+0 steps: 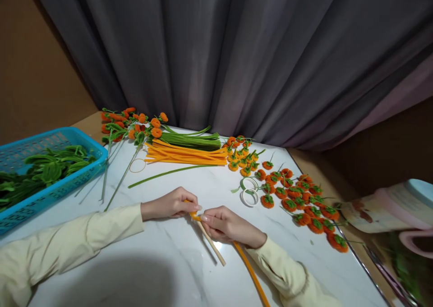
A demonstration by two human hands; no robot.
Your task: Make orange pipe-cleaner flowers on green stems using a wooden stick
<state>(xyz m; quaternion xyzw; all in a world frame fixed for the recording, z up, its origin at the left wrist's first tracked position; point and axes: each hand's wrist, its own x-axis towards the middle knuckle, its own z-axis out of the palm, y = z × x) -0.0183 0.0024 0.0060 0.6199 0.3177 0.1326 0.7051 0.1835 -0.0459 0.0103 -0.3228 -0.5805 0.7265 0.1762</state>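
Observation:
My left hand (pixel 172 203) is closed at the upper end of a thin wooden stick (pixel 213 246), which slants down to the right above the table. A yellow-orange pipe cleaner (pixel 248 266) is wrapped around the stick near my left fingertips. My right hand (pixel 227 225) pinches that pipe cleaner beside the stick, and its long tail runs out under my right wrist toward the lower edge of the view. Past my hands lie a bundle of yellow-orange pipe cleaners (pixel 186 153), a green bundle (pixel 189 140) and a single green pipe cleaner (pixel 172 175).
A blue basket (pixel 98 156) of green leaf pieces stands at left. Orange flowers on stems (pixel 155 123) lie at the back. Small pumpkin-like pieces (pixel 301 194) spread over the right side near two tape rolls (pixel 250 197). Beyond the table's right edge is a large cup (pixel 382 208).

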